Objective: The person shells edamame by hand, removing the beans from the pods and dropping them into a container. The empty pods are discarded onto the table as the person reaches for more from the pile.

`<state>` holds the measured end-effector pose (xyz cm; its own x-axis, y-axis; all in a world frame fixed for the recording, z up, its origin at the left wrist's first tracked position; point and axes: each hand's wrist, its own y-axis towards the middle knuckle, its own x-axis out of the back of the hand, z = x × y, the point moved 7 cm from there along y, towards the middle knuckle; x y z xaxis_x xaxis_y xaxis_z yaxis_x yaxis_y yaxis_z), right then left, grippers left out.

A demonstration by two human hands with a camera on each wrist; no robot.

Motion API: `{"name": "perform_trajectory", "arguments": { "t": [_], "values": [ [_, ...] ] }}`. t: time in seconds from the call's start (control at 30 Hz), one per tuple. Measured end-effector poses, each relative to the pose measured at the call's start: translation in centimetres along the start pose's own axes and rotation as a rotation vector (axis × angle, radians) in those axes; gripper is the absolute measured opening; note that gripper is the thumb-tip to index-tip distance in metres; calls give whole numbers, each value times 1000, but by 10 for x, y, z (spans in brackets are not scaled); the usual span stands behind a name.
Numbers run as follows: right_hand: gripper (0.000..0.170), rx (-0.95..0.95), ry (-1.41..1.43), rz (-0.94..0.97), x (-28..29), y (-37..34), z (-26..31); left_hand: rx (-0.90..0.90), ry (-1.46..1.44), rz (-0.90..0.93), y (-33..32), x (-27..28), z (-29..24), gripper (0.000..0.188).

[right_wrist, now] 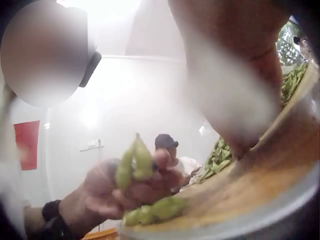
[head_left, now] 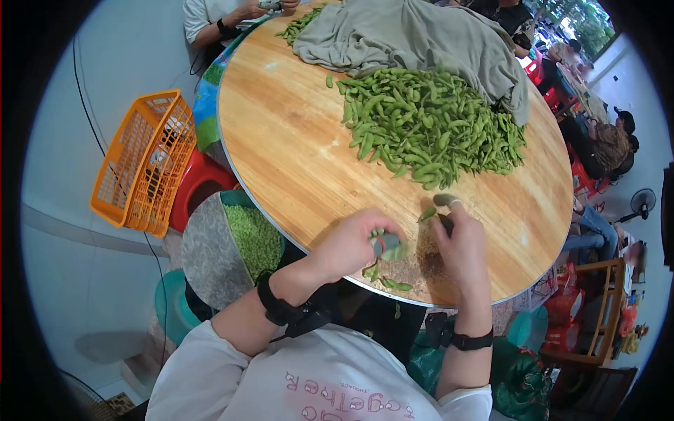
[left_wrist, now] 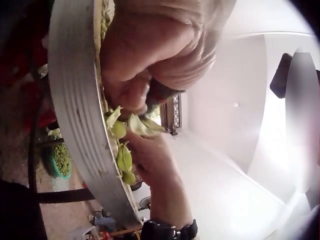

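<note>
My left hand (head_left: 351,242) is near the table's front edge, fingers curled round several green soybean pods (right_wrist: 142,162). Grey covers show on its fingertips. Just to the right, my right hand (head_left: 462,245) is low over the tabletop, its thumb and forefinger apart and also capped in dark grey. One soybean pod (head_left: 427,213) shows right beside that thumb tip. Below the left hand, loose pods (head_left: 397,285) lie at the table edge. Farther out spreads a big heap of soybean pods (head_left: 428,123), partly under a grey-green cloth (head_left: 407,35).
The round wooden table (head_left: 281,140) has a metal rim. At its left stand a container of shelled green beans (head_left: 253,238), partly covered by a grey round board (head_left: 210,249), a red stool (head_left: 200,186) and an orange crate (head_left: 144,161). Another person's hands (head_left: 253,10) work across the table.
</note>
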<state>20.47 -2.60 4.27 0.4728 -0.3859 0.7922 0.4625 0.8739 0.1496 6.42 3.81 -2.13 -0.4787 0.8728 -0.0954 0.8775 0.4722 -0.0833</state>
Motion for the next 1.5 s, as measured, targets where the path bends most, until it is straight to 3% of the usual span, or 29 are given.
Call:
{"name": "perform_trajectory", "arguments": {
  "t": [0.03, 0.07, 0.13, 0.17, 0.23, 0.27, 0.33, 0.37, 0.43, 0.47, 0.6, 0.77, 0.93, 1.07, 1.13, 1.2, 1.27, 1.33, 1.37, 1.4, 1.43, 1.5],
  "values": [
    [23, 2, 2, -3, -3, 1, -5, -123, 279, 91, -1, -7, -9, 30],
    [22, 68, -89, 28, -8, 2, -4, -122, 280, 89, -4, -8, -11, 30],
    [18, 145, -169, 34, -15, 1, -2, 276, 35, 285, -16, -26, -8, 32],
    [18, 143, -166, 34, -19, 0, -6, 279, 36, 285, -15, -29, -5, 32],
    [17, 78, 345, 17, -21, 0, -14, 149, -373, -147, -7, -11, -7, 32],
    [17, 79, 346, 18, -18, -5, -14, 150, -373, -149, -6, -11, -8, 32],
    [17, -549, 1223, 361, -39, -31, -16, 26, -460, -99, -3, -12, -23, 28],
    [17, -549, 1223, 366, -41, -36, -12, 27, -460, -103, -1, -13, -19, 28],
    [16, -587, 1427, 416, -49, -46, 0, -159, -385, -42, 4, -17, -22, 23],
    [17, -508, 1303, 417, -46, -46, 0, -158, -384, -43, 3, -17, -19, 23],
    [28, -480, 1152, 393, -42, -57, 5, 1, -535, -109, 2, -15, -14, 11],
    [27, -352, 1215, 457, -40, -59, 12, 44, -561, -134, 3, -16, -13, 6],
    [22, -421, 1208, 426, -44, -61, 5, 8, -112, -228, 1, -9, -22, 4],
    [18, -421, 1248, 419, -44, -63, 8, -4, -121, -218, 0, -11, -23, 4],
    [18, -436, 1333, 421, -42, -65, 9, -165, -261, -11, 4, -21, -25, 6],
    [17, -512, 1533, 537, -45, -71, 13, -128, -389, 64, 3, -23, -20, 9],
    [17, -561, 1534, 487, -45, -72, 12, -89, -518, 142, 3, -29, -19, 13],
    [17, -607, 1533, 434, -47, -71, 10, -190, -317, 81, 4, -26, -28, 19],
    [16, -506, 1288, 338, -42, -65, 4, -192, -317, 84, 6, -25, -25, 19],
    [16, -407, 1041, 245, -35, -59, 1, -214, -117, 19, 7, -21, -23, 21],
    [16, -408, 1039, 244, -35, -57, 0, -233, 83, -47, 8, -18, -23, 23],
    [15, -460, 1370, 294, -38, -54, 3, -151, -58, -59, 5, -17, -26, 21]
  ]
}}
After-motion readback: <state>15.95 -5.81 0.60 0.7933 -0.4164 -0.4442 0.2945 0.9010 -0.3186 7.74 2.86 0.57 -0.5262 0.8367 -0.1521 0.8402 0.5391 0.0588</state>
